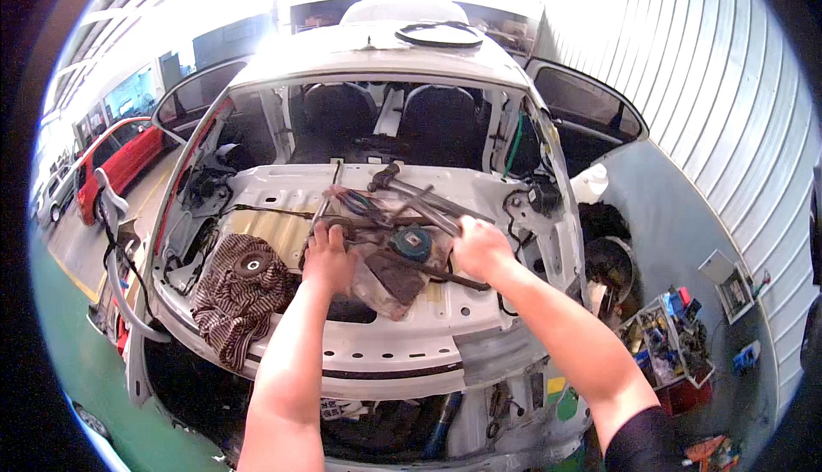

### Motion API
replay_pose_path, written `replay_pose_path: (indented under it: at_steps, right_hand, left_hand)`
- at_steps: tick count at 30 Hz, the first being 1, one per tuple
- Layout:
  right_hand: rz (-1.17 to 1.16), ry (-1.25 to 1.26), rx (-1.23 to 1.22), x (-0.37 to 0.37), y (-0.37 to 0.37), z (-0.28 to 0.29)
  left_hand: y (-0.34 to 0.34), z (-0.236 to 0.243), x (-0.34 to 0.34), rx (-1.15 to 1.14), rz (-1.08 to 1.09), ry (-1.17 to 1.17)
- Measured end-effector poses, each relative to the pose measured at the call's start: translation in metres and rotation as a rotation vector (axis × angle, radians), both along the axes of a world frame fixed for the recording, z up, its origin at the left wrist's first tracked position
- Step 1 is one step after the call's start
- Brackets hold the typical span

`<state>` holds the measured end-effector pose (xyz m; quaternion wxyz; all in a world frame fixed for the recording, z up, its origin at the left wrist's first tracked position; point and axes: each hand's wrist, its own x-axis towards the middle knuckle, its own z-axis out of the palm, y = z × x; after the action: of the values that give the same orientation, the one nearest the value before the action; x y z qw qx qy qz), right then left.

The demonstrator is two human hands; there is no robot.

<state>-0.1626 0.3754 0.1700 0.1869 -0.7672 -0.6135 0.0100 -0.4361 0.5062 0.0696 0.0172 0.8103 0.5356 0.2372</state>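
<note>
I look into the stripped rear of a white car [377, 343]. On its bare trunk floor lies a window-regulator-like mechanism [411, 245] of metal arms with a round teal-capped motor, resting on a dirty rag [377, 288]. My left hand [328, 258] grips the mechanism's left end, fingers curled over a dark part. My right hand [479, 245] is closed around a metal arm at its right end. A bundle of coloured wires [355, 202] lies just behind.
A striped cloth [235, 292] with a round disc on it lies at the trunk's left. A red toolbox [672, 348] full of tools stands on the floor at right. Corrugated wall at right, a red car [116, 159] at far left. Both rear doors stand open.
</note>
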Motion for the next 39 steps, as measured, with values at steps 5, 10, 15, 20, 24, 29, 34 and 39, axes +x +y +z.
replay_pose_path:
  at_steps: [5,10,15,20,24,29,34,39]
  right_hand:
    - [0.007,-0.021,-0.174,-0.005,0.082,-0.016]
    - [0.064,-0.061,-0.232,0.014,0.119,-0.036]
    - [0.129,-0.150,-0.030,0.024,0.085,-0.042]
    - [0.097,0.542,0.815,-0.013,-0.076,-0.014]
    - [0.333,0.915,0.925,-0.086,-0.236,-0.100]
    - [-0.071,1.045,-0.253,-0.126,-0.350,-0.306]
    - [-0.364,0.607,-0.320,-0.059,-0.322,-0.481]
    - [-1.426,1.795,0.064,0.005,-0.242,-0.527]
  left_hand:
    - [0.010,-0.033,-0.008,0.077,0.045,0.001]
    - [0.006,-0.035,-0.001,0.134,-0.013,-0.043]
    - [0.013,-0.041,0.003,0.160,-0.024,-0.038]
    - [0.029,-0.052,-0.014,0.139,0.031,0.074]
    - [0.042,-0.051,-0.033,0.179,0.062,0.230]
    - [0.027,-0.011,0.030,0.254,0.051,0.329]
    - [0.046,-0.032,0.059,0.317,0.231,0.194]
    - [0.059,-0.037,0.032,0.421,0.164,0.274]
